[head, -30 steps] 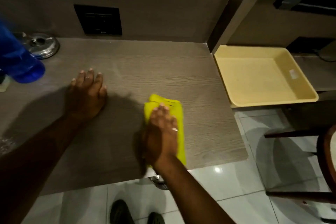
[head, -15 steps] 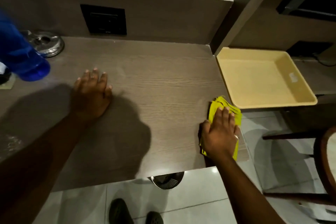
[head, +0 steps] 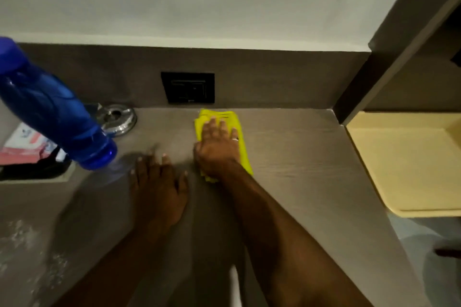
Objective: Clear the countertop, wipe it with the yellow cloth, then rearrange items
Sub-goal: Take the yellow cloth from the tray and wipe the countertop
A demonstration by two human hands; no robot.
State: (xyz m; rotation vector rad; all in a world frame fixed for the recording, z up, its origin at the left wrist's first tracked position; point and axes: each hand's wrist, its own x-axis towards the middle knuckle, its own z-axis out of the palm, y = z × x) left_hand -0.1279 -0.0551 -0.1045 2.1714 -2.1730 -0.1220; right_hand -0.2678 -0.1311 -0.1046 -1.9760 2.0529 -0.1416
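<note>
The right hand (head: 219, 143) is pressing flat, fingers spread, on the yellow cloth (head: 239, 129) near the back wall; the left hand (head: 159, 187) is resting open on the countertop (head: 299, 157). Wiping looks underway; the bottle (head: 52, 109), ashtray (head: 117, 119) and tray (head: 409, 164) are awaiting rearranging.

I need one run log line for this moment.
phase: wiping | right hand: pressing yellow cloth near back wall | left hand: flat on countertop
</note>
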